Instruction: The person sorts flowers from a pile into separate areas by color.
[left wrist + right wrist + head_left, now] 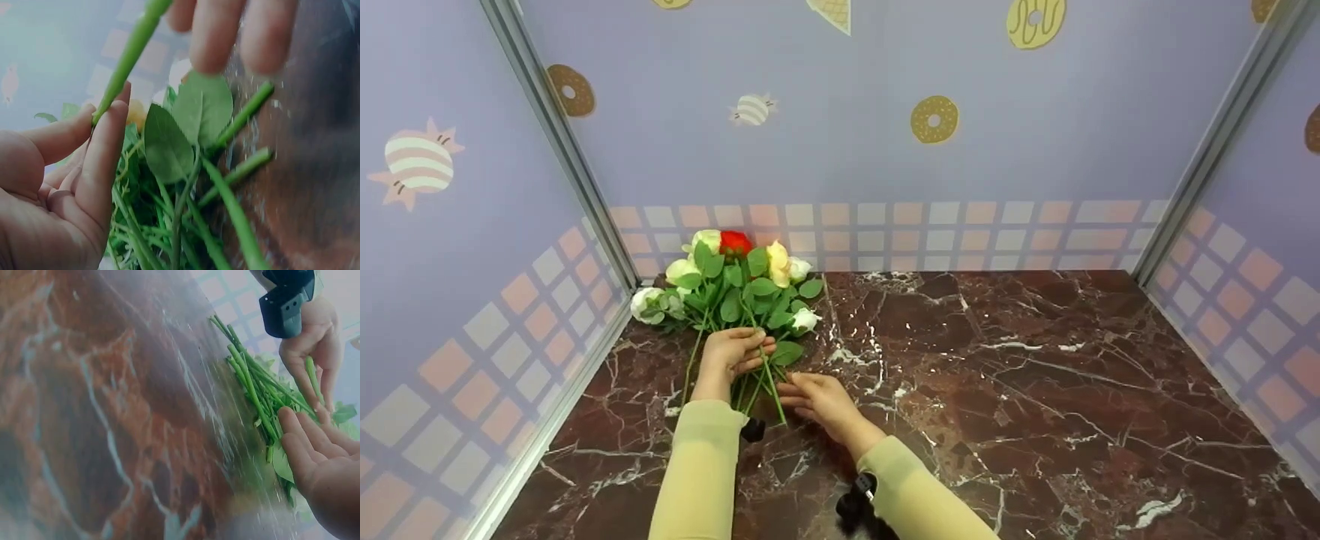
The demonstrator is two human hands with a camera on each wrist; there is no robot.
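Observation:
Artificial flowers in white, cream, yellow and red with green leaves point(731, 306) lie in a bunch at the back left of the table. My left hand point(729, 356) pinches one green stem point(128, 64) between thumb and forefinger, above the other stems point(247, 374). Just right of the stems is my right hand point(826, 405), its fingers extended and slightly bent toward them; in the right wrist view its fingertips point(287, 417) are beside the stems. Whether they touch a stem cannot be told.
The dark red marble table point(997, 390) extends to the right of the flowers. Behind it stands a lilac wall point(840, 150) with sweets and tile patterns, and another panel point(442, 270) rises at the left. Black wrist devices point(855, 506) sit by the sleeves.

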